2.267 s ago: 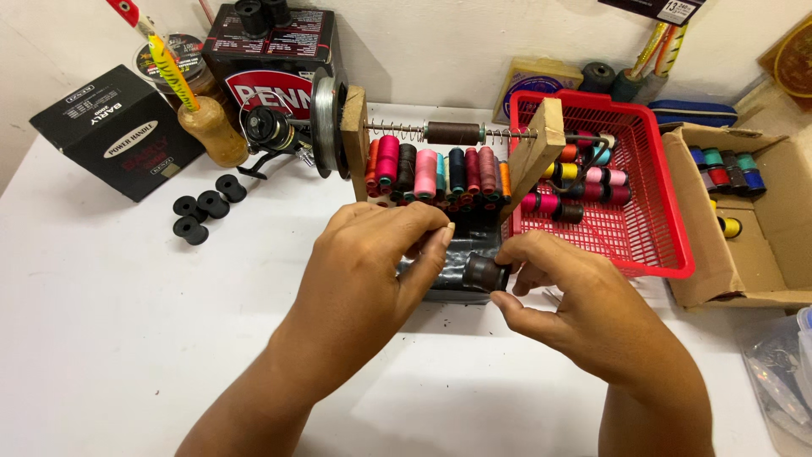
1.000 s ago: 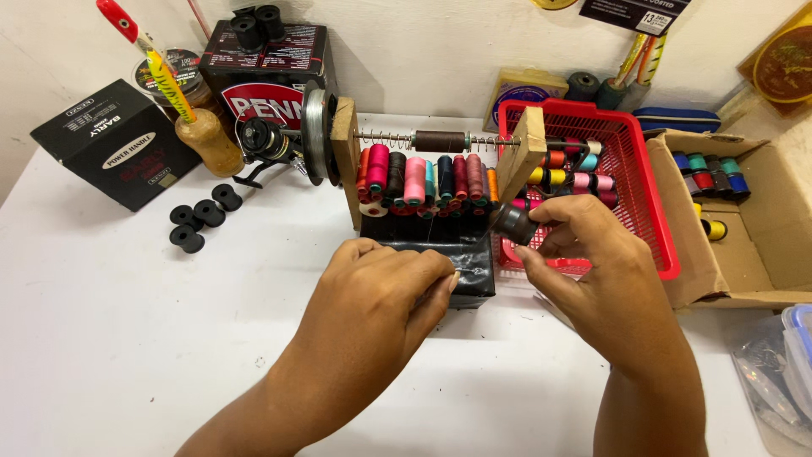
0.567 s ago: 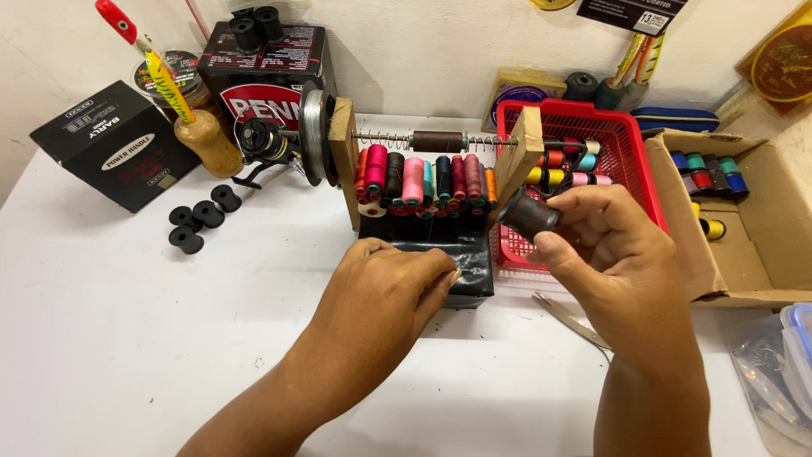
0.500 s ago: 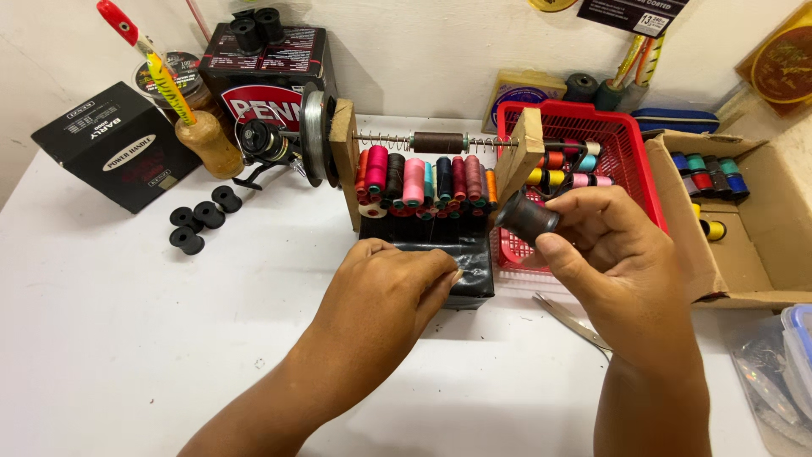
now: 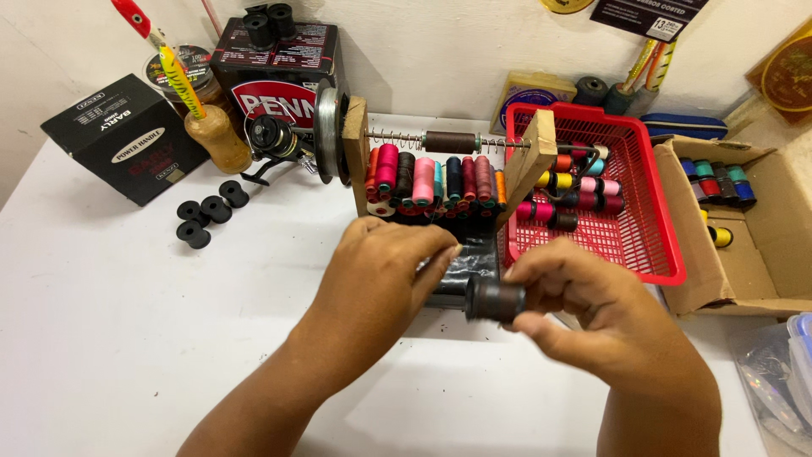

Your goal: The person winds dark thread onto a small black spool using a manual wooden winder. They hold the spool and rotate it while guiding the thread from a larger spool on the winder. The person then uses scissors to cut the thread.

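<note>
Gripping a dark spool between thumb and fingers, our right hand holds it just above the worktop, near the front edge of the black tray. Our left hand is curled over that tray's left end, fingers pressed down on it; we cannot tell whether anything sits under the palm.

Directly behind our hands stands the wooden spool rack, its two uprights carrying a metal rod with a spring and a row of coloured thread bobbins packed tight between them. The red plastic basket touches the rack's right upright and holds more bobbins; beside its right rim sits an open cardboard box, close enough that little room is left on that side. A clear plastic container crowds the right front corner.

To the left, the worktop opens wide and bare toward us. Three black empty spools lie well apart from our hands, near a black carton, a fishing reel and a wooden-handled tool along the wall.
</note>
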